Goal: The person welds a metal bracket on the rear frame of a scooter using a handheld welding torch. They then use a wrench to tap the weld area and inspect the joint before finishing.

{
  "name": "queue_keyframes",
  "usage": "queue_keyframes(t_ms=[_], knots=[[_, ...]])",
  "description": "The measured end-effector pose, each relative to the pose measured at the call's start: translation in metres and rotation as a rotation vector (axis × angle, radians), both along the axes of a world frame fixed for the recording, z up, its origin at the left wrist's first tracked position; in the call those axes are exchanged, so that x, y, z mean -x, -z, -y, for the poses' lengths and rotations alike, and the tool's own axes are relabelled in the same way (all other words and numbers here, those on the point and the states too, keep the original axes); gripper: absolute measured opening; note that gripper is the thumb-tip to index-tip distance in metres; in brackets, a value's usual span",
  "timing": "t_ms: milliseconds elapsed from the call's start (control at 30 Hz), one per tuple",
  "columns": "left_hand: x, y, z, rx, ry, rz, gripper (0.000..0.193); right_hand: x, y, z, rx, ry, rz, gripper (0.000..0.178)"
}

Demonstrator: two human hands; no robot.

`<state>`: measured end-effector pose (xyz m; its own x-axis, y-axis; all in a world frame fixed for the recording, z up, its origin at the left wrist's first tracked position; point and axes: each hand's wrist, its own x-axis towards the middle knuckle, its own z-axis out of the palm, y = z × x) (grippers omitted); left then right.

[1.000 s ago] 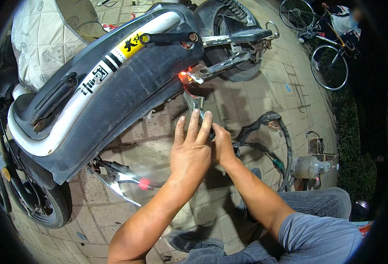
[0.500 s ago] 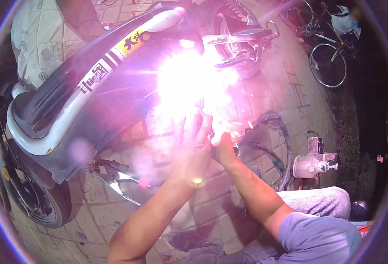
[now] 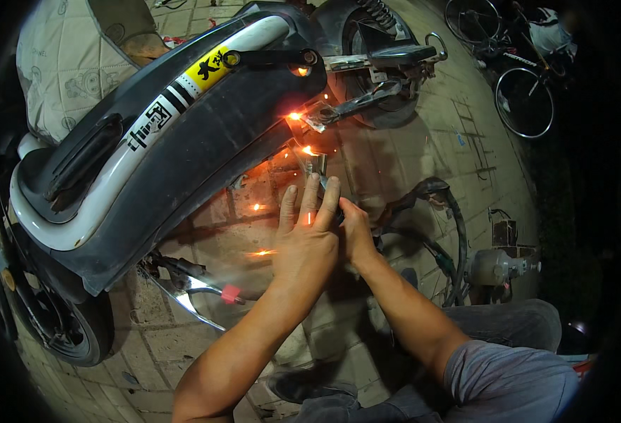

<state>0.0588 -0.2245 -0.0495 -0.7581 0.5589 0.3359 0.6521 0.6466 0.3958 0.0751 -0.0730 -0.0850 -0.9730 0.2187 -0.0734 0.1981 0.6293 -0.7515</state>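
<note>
Closed around a welding torch, my right hand (image 3: 358,236) is partly hidden behind my left. The torch's metal nozzle (image 3: 317,165) points up past my fingertips, with an orange glow at its end. My left hand (image 3: 306,245) lies over the torch neck, palm down, its visible fingers stretched out and apart; its thumb is hidden. Just beyond the nozzle, a spot glows on a small metal piece (image 3: 315,118) at the edge of a scooter (image 3: 205,158). The scooter lies on its side, its dark panel and white trim facing me. Several orange sparks fly around my hands.
A black cable (image 3: 458,240) loops over the paving to my right, near a greyish cylindrical object (image 3: 490,268). The scooter's rear wheel (image 3: 388,106) is at the far side. A silver stand-like bar (image 3: 191,289) sits at left. Farther right, a bicycle (image 3: 525,103) lies down.
The blinding white-violet arc has gone out, leaving orange glowing spots and scattered sparks. Both hands hold nearly the same place, and the surroundings look much darker.
</note>
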Motion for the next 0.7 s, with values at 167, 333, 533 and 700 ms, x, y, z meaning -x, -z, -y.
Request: queue_keyframes(t_ms=[167,333,533,700], knots=[[0.000,-0.009,-0.001,0.058,-0.026,-0.027,0.027,0.002,0.002,-0.003,-0.079,-0.002,0.010,0.051],[0.000,-0.005,0.000,0.026,0.011,0.004,0.029,0.003,-0.005,0.000,-0.100,-0.013,-0.012,0.047],[-0.002,-0.006,-0.006,0.027,-0.028,0.048,0.020,-0.001,0.029,-0.004,0.328,0.103,-0.233,0.045],[-0.002,-0.005,0.001,0.043,-0.062,0.049,0.019,0.005,0.020,0.003,0.294,0.091,-0.075,0.045]])
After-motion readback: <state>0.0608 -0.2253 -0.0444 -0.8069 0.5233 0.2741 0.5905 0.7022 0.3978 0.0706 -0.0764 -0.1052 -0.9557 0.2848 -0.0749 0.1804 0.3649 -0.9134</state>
